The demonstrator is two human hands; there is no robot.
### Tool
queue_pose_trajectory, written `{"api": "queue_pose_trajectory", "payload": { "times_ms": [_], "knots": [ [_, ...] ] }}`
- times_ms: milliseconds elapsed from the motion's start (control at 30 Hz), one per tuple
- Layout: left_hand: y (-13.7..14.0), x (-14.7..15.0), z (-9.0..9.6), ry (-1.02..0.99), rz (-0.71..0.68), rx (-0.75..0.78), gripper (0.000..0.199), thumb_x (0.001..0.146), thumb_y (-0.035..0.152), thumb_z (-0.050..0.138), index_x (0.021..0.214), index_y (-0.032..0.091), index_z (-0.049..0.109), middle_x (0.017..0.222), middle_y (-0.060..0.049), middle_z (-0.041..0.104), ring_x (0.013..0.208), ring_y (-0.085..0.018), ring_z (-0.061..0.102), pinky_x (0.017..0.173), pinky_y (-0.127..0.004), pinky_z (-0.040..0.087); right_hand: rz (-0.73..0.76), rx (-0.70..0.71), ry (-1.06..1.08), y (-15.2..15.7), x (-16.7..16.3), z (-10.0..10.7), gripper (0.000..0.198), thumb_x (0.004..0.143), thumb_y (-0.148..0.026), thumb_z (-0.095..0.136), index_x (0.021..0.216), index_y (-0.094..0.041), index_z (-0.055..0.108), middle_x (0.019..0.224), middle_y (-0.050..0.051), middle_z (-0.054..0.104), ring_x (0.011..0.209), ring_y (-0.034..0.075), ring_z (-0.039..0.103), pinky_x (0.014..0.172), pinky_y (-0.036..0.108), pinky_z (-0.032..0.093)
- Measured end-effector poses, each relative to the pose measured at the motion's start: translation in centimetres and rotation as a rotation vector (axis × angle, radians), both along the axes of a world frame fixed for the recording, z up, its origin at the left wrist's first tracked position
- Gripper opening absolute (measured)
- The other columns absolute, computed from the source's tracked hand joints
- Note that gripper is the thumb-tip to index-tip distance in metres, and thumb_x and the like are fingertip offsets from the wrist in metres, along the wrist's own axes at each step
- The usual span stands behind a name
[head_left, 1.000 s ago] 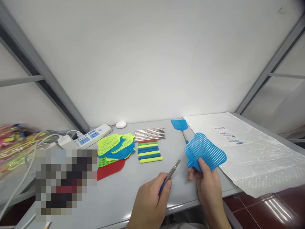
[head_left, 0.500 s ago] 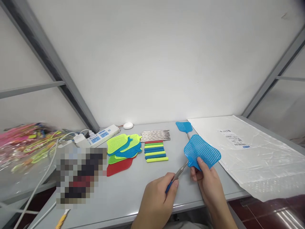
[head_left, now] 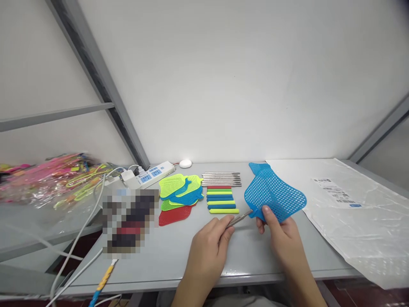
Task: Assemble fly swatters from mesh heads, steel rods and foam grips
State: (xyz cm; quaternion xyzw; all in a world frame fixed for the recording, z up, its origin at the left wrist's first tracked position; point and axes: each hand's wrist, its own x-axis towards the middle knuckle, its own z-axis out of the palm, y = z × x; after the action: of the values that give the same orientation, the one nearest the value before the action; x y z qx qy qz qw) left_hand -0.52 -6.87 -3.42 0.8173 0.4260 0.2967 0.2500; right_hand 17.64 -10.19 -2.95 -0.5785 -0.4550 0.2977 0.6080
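My left hand [head_left: 209,245] is closed around a thin metal telescopic rod [head_left: 240,218]; the rod's handle end is hidden in the fist. My right hand [head_left: 283,234] pinches a blue perforated fly swatter head [head_left: 275,194], thumb on top and fingers beneath. The rod's tip meets the narrow neck of this head; how far it is in I cannot tell. Behind it lies another blue fly swatter [head_left: 254,167], mostly covered from view. Left of my hands are lime swatter heads [head_left: 172,185], blue ones [head_left: 188,197] and a red one [head_left: 175,216].
Several metal rods [head_left: 221,174] lie in a row above several coloured handle tubes [head_left: 223,210]. At left are a power strip [head_left: 162,170], cables, a blurred-out object [head_left: 131,226] and plastic-wrapped goods [head_left: 54,183]. A white shipping bag [head_left: 335,221] covers the table's right side.
The view has shifted, so the table items appear further right. The blue swatter head is tilted more toward me, and the rod lies flatter against its neck; its blue handle no longer shows.
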Motion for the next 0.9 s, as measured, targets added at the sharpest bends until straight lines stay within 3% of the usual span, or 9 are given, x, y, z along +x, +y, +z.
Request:
{"api": "queue_pose_trajectory", "payload": {
  "times_ms": [167,333,533,633,733,900],
  "knots": [
    [0.3,0.2,-0.3,0.044,0.005,0.053,0.033,0.098,0.033,0.040,0.124,0.029,0.060,0.092,-0.005,0.064,0.087,-0.020,0.059,0.078,-0.034,0.047,-0.038,0.001,-0.051,-0.2,-0.9,-0.2,0.044,0.093,-0.049,0.050,0.061,-0.019,0.057,0.061,0.002,0.058,0.063,0.016,0.055,0.061,0.026,0.042],
    [0.7,0.3,-0.7,0.069,0.085,0.110,0.031,0.098,0.032,0.042,0.123,0.027,0.060,0.090,-0.005,0.062,0.086,-0.021,0.057,0.078,-0.036,0.043,-0.176,0.076,0.111,-0.3,-0.8,-0.2,0.039,0.094,-0.044,0.051,0.065,-0.020,0.059,0.060,0.001,0.058,0.060,0.015,0.055,0.063,0.027,0.044],
    [0.5,0.1,-0.5,0.077,0.061,0.129,0.029,0.098,0.028,0.043,0.122,0.030,0.058,0.085,-0.002,0.058,0.081,-0.018,0.054,0.075,-0.034,0.040,-0.265,0.104,0.252,0.1,0.1,0.0,0.024,0.090,-0.039,0.059,0.077,-0.019,0.064,0.069,0.003,0.063,0.061,0.016,0.057,0.063,0.031,0.047],
    [0.4,0.2,-0.7,0.084,0.080,0.156,0.028,0.097,0.027,0.044,0.120,0.030,0.060,0.083,-0.002,0.058,0.079,-0.018,0.054,0.073,-0.034,0.040,-0.321,0.150,0.340,0.5,0.9,0.4,0.019,0.087,-0.038,0.062,0.083,-0.020,0.062,0.068,0.001,0.061,0.056,0.015,0.056,0.054,0.030,0.046],
    [0.3,0.3,-0.7,0.112,0.069,0.162,0.030,0.096,0.029,0.044,0.120,0.030,0.062,0.082,-0.003,0.059,0.077,-0.019,0.055,0.071,-0.033,0.041,-0.338,0.151,0.396,0.5,1.0,0.5,0.020,0.086,-0.040,0.062,0.082,-0.020,0.059,0.066,-0.001,0.060,0.052,0.014,0.055,0.051,0.029,0.045],
    [0.1,0.4,-0.5,0.099,0.089,0.192,0.032,0.096,0.028,0.042,0.121,0.028,0.062,0.084,-0.004,0.060,0.079,-0.019,0.057,0.070,-0.032,0.043,-0.273,0.107,0.388,-0.2,0.0,-0.8,0.025,0.087,-0.042,0.062,0.077,-0.019,0.062,0.067,0.001,0.062,0.056,0.015,0.056,0.060,0.030,0.046]
  ]
}}
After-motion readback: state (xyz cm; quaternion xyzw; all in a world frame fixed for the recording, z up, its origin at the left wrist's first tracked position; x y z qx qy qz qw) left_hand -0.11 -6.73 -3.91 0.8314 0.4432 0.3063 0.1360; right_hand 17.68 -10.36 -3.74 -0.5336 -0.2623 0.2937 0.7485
